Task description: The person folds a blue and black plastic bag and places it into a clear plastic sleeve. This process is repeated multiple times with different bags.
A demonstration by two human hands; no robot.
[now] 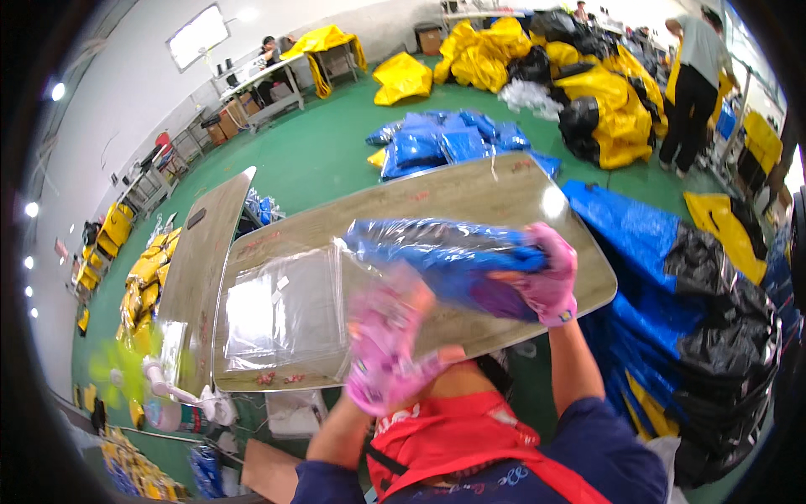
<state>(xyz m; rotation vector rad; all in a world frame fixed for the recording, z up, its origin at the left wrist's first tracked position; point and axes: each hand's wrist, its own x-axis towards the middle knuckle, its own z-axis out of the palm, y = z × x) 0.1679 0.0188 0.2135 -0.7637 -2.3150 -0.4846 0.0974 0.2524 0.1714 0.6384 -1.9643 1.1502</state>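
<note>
A folded blue sheet in a shiny clear plastic bag (445, 244) is held above the table, lying crosswise in front of me. My right hand (547, 275), in a pink patterned glove, grips its right end. My left hand (390, 336), in a matching glove with bare fingertips, is blurred by motion. It is below the left part of the package, with its thumb spread away from the fingers; whether it touches the package I cannot tell. Flat clear plastic bags (290, 307) lie stacked on the table to the left, with small white slips on them.
The wood-grain table (504, 181) has a second table (201, 244) at its left. Blue packages (441, 143) are piled on the floor beyond. Blue and black sheeting (663, 286) lies at the right. A green fan (126, 370) stands lower left. A person (698, 80) stands far right, near yellow sheeting (617, 109).
</note>
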